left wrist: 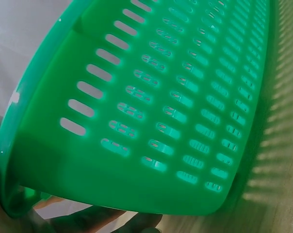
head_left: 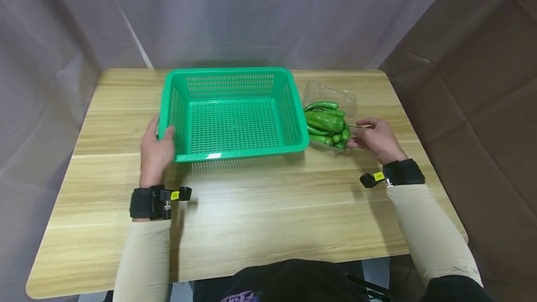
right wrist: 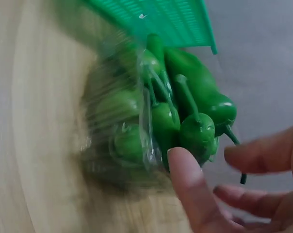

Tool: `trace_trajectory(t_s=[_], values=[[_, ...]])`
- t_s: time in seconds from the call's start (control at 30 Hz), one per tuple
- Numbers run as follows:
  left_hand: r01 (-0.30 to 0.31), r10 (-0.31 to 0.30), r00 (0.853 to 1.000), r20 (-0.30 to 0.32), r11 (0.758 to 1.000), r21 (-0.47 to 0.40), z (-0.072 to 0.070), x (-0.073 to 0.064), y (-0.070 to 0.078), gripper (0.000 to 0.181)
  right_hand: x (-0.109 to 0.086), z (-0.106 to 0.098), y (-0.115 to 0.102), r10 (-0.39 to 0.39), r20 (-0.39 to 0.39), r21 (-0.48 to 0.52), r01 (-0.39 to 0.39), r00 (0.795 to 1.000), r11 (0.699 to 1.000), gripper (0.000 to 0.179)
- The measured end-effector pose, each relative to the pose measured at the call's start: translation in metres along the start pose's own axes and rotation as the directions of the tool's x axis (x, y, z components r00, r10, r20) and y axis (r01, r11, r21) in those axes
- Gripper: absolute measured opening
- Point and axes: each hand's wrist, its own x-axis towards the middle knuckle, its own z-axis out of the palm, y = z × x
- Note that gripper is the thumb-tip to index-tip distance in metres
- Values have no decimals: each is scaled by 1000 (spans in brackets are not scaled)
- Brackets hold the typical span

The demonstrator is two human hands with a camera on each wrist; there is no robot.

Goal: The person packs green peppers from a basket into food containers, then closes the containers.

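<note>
A green plastic basket (head_left: 232, 127) with slotted walls stands at the middle back of the table, nothing inside. My left hand (head_left: 157, 149) grips its left rim, thumb over the edge and fingers along the outer wall (left wrist: 137, 121). To the basket's right, several green peppers (head_left: 325, 121) lie heaped in a clear plastic container (right wrist: 145, 111). My right hand (head_left: 375, 140) is at the right end of the heap, thumb and fingers spread apart. In the right wrist view the thumb is by the container's rim, and a forefinger overlaps a long pepper stem (right wrist: 232, 136).
The container's clear lid (head_left: 331, 94) stands tilted back behind the peppers. The basket's right rim overhangs part of the container. Bare wooden table (head_left: 260, 213) lies in front of the basket. A grey curtain (head_left: 251, 17) hangs behind, and brown cloth (head_left: 474, 106) hangs at the right.
</note>
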Motion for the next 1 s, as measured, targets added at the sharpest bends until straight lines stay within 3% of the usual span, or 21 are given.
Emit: trace_trajectory(t_s=[0.2,0.33,0.6,0.8,0.9,1.0], values=[[-9,9,1000,-15,1000,-2,-2,-1,2,60,-7,3,4,-123,18,-197,124,992,972,67],[-15,16,1000,-16,1000,8,-2,-1,3,60,-7,5,7,-158,16,-261,157,987,953,71],[-3,3,1000,2,1000,6,2,-2,3,60,-4,3,22,-248,-29,-375,220,968,901,61],[8,-8,1000,4,1000,-11,4,-5,4,60,1,-1,30,-293,-32,-387,258,956,885,62],[5,-5,1000,1,1000,-17,2,-5,3,61,3,-8,29,-273,6,-375,255,962,891,67],[1,-1,1000,-1,1000,-18,-1,-5,2,60,3,-23,25,-228,45,-324,230,973,918,70]])
